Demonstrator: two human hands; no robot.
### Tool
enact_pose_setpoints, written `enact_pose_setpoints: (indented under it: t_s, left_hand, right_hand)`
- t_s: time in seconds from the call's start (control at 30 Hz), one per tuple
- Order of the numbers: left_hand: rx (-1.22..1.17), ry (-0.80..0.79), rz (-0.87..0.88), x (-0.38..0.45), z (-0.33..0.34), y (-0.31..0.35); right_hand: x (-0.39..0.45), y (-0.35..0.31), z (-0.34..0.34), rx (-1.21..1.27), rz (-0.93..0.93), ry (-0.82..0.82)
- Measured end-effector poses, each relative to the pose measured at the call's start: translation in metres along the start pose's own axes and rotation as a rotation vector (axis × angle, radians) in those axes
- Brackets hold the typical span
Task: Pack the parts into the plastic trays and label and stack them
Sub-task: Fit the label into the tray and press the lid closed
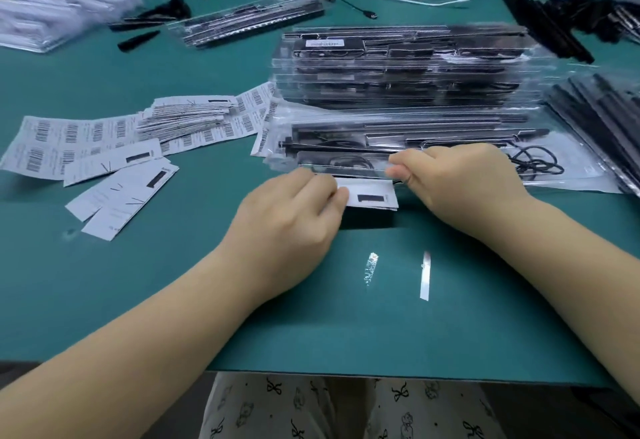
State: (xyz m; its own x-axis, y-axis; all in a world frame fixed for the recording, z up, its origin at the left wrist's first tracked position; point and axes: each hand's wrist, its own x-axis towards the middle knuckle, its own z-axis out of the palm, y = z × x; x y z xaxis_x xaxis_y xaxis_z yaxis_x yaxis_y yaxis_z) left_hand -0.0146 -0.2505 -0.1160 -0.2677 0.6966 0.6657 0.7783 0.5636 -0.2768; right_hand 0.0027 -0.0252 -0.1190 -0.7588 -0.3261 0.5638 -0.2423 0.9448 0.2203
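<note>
The left hand (294,217) pinched the left end of a white printed card (372,196) that lay at the near edge of a clear plastic tray (346,163). The right hand (460,182) gripped that tray's near rim between thumb and curled fingers. The tray rested flat on the green table mat (381,328), holding black strips and a coiled cable, directly in front of a tall stack of filled trays (401,68). To the left, barcode label sheets (69,141) and loose cards (121,196) were fanned out on the mat, a thicker pile of cards (187,116) lying on the sheets. Two small strips of clear tape (425,276) lay on the mat near the person, between the forearms
</note>
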Motion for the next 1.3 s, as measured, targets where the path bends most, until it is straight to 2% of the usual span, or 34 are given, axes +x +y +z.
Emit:
enact_pose_setpoints:
  t_s: [0.2,0.3,0.4,0.67,0.8,0.87,1.17,1.3]
  left_hand:
    - [0.010,-0.029,-0.101,0.001,0.000,-0.004]
    - [-0.010,-0.014,-0.066,-0.002,0.002,-0.003]
    - [-0.014,-0.064,-0.022,-0.003,0.004,0.000]
    - [-0.009,-0.403,-0.081,0.002,0.003,0.003]
    - [-0.112,-0.668,-0.168,0.010,-0.002,0.000]
    - [-0.125,-0.741,-0.181,0.010,0.001,-0.003]
    - [-0.175,-0.802,-0.248,0.008,0.003,0.005]
    - [-0.355,-0.670,-0.267,0.002,-0.010,-0.003]
  right_hand:
    - [-0.001,-0.001,0.002,0.006,-0.007,0.035]
    - [-0.003,-0.001,0.003,0.008,-0.001,0.042]
    - [-0.003,-0.002,0.003,0.023,0.014,0.040]
    - [-0.002,-0.002,0.001,0.015,0.053,0.019]
    - [-0.001,-0.002,0.000,0.017,0.066,0.020]
    - [-0.001,-0.002,0.000,0.025,0.059,0.013]
    - [-0.002,-0.008,-0.006,0.065,0.059,-0.062]
    - [0.000,-0.009,-0.008,0.088,0.068,-0.088]
